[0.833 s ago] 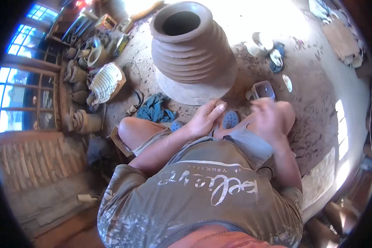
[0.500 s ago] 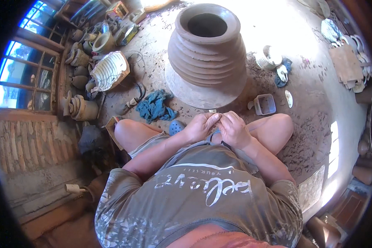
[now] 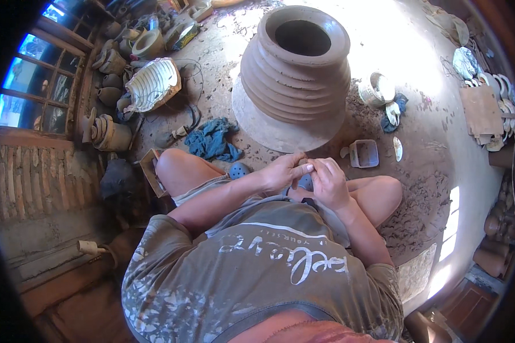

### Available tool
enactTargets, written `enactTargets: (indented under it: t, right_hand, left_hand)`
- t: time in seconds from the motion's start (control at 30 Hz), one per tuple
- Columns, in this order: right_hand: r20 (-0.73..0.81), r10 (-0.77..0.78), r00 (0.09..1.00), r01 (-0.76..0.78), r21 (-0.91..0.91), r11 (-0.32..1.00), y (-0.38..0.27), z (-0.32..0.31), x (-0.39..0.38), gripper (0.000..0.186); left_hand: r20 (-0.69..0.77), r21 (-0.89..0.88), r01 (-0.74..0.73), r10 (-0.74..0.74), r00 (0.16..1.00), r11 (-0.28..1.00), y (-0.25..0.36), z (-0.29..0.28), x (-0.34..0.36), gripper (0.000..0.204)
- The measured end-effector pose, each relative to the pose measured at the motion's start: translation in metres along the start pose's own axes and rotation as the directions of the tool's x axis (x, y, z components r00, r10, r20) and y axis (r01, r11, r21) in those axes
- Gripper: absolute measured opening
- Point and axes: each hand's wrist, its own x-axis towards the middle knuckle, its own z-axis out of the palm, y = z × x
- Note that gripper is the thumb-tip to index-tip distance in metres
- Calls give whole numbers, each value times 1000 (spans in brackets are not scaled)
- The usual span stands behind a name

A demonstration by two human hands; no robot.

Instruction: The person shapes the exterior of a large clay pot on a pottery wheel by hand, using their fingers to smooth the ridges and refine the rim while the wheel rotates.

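Left hand (image 3: 285,171): fingers partly curled, thumb pointing right; fingertips meet the other hand's. Cannot tell whether anything small is pinched.
Right hand (image 3: 331,182): fingers bent inward, tips together with the left's; hold, if any, hidden.
Pot (image 3: 294,86): straight ahead of the hands, apart from them; upright, grey-brown, ridged wall, thick rim, wide dark mouth.
Base (image 3: 254,126): round, pale, under the pot; near edge just beyond the hands.
Tub (image 3: 365,154): clear, rectangular, ahead and right of the right hand, on the floor (image 3: 435,171).
Disc (image 3: 397,148): white, oval, right of the tub.
Bucket (image 3: 372,91): pale, round, farther ahead on the right.
Rag (image 3: 212,140): blue, crumpled, ahead and left of the left hand.
Clog (image 3: 238,170): blue, perforated, just left of the left hand.
Ribbed piece (image 3: 153,84): whitish, well off to the left, beyond the rag.
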Motion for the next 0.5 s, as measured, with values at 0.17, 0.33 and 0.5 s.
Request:
enactTargets:
  t: [0.17, 0.33, 0.5]
  right_hand:
    - [-29, -79, 996, 75, -98, 992, -12, -12, 9, 22]
    - [-31, -13, 999, 11, -60, 998, -5, -11, 8, 24]
    - [-171, 348, 922, -305, 233, 923, -22, 1, 17, 22]
  left_hand:
    - [44, -300, 191, -187, 981, 935, 3, -2, -3, 52]
    - [84, -288, 197, -181, 980, 937, 5, -1, -1, 56]
    - [-85, -146, 0, -13, 996, 989, 15, -9, 4, 41]
